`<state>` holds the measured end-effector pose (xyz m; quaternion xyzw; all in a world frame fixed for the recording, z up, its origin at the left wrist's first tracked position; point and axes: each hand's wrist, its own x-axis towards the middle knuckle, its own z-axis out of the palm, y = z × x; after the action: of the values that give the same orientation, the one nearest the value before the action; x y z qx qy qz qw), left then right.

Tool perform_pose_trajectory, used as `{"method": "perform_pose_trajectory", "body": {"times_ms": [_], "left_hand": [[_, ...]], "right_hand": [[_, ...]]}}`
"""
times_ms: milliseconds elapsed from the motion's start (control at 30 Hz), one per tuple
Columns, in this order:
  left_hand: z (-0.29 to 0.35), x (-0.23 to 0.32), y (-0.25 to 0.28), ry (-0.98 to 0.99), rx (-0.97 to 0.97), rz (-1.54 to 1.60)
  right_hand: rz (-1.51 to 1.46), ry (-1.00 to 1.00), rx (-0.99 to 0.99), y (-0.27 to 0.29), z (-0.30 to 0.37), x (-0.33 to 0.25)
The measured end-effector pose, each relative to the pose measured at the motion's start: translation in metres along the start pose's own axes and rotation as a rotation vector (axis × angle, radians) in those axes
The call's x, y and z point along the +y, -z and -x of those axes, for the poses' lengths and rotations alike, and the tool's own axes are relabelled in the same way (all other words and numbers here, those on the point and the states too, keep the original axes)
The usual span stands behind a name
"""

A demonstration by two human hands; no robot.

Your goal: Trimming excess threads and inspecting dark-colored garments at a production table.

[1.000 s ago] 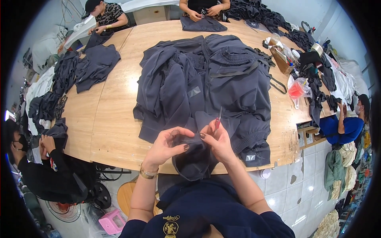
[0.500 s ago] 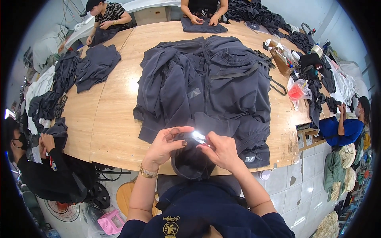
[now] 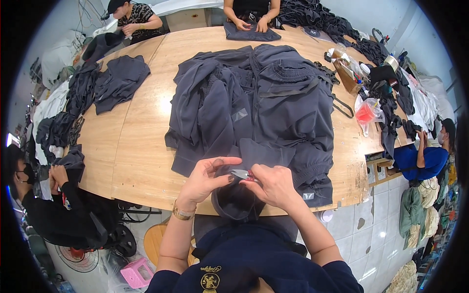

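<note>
My right hand is closed around a pair of thread snips with pale metal blades and a bit of red handle showing. The blades point left, toward my left hand. Between its thumb and fingers my left hand pinches the edge of a dark garment piece, which hangs over the table's near edge below both hands. The snips' tips lie close to the pinched edge; whether they touch it I cannot tell. Just beyond my hands is a large pile of dark grey garments with elastic waists.
The wooden table curves around me. Dark cloth lies at its left, and a red plastic scoop-like thing in a clear bag at its right. Co-workers handle dark cloth at the far side and left; another person in blue is at right.
The snips' blades, which glared brightly before, now show plainly as my right hand has turned slightly. At the far left a co-worker has lifted a dark piece of cloth.
</note>
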<state>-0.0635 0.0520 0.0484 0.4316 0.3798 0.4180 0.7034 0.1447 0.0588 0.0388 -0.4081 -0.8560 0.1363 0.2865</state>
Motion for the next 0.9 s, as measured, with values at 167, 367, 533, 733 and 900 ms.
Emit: {"method": "perform_pose_trajectory", "body": {"times_ms": [167, 367, 533, 733, 900], "left_hand": [[0.000, 0.002, 0.000, 0.018, -0.008, -0.056], [0.000, 0.002, 0.000, 0.000, 0.000, -0.055], [-0.001, -0.001, 0.002, -0.010, 0.016, 0.026], [-0.003, -0.012, 0.004, -0.002, 0.039, 0.215], [-0.003, -0.014, 0.001, -0.003, 0.071, 0.281]], "right_hand": [[0.013, 0.033, -0.049, 0.002, -0.002, 0.004], [-0.047, 0.030, 0.008, 0.002, -0.002, 0.009], [-0.082, 0.005, 0.004, 0.002, 0.000, 0.010], [-0.068, -0.046, 0.025, -0.006, 0.002, 0.009], [-0.250, -0.196, 0.090, -0.014, -0.001, 0.002]]}}
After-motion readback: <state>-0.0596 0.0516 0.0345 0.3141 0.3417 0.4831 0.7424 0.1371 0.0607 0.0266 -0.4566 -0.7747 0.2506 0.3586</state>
